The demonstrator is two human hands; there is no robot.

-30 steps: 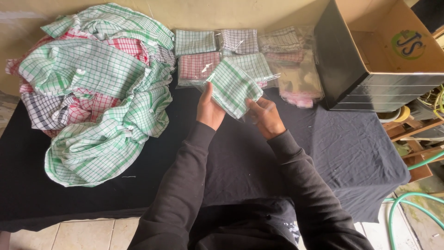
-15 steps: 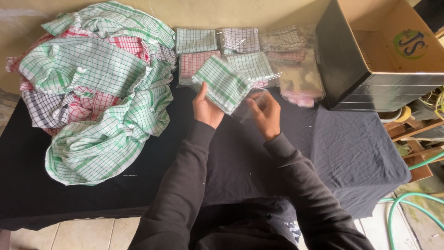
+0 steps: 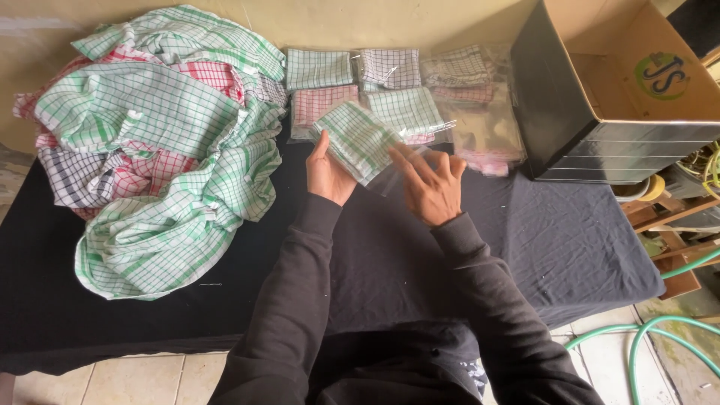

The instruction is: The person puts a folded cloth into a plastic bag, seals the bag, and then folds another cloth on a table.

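My left hand [image 3: 328,174] holds a folded green-checked cloth [image 3: 358,139] above the black-covered table [image 3: 150,315]. The cloth sits partly inside a clear plastic bag [image 3: 405,166]. My right hand [image 3: 431,186] has its fingers spread on the bag's open end, just right of the cloth. Both arms wear dark sleeves.
A big heap of loose checked cloths [image 3: 150,142] in green, red and dark colours covers the table's left. Bagged folded cloths [image 3: 390,82] lie in rows at the back. An open cardboard box [image 3: 622,82] stands at the right. A green hose [image 3: 645,337] lies on the floor.
The folded cloth has tilted and moved left and down a little. My right hand has shifted from the cloth's edge to the clear bag, fingers now spread.
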